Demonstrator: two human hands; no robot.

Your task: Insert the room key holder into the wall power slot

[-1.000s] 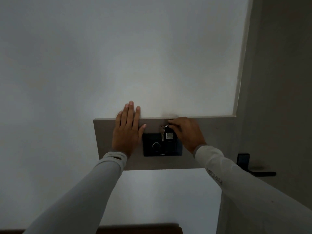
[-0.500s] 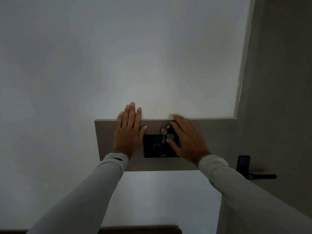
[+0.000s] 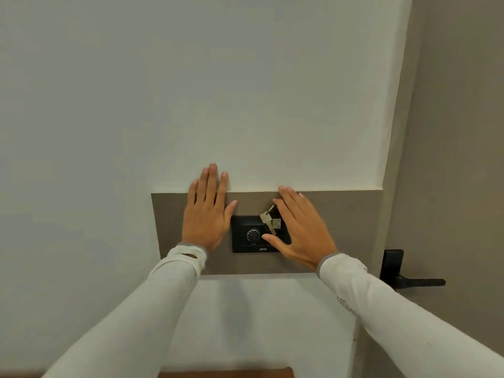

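On white wall (image 3: 191, 91), grey panel (image 3: 341, 227) beside door (image 3: 463, 159).

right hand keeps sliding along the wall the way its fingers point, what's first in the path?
The right hand points up and slightly left. Just past its fingertips is the grey panel's top edge, then bare white wall. The way looks free; the key hangs beside it.

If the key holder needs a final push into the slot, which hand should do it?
Right hand, probably: it lies open beside the key holder on the black panel, thumb just below the hanging key. The left hand is flat on the wall.
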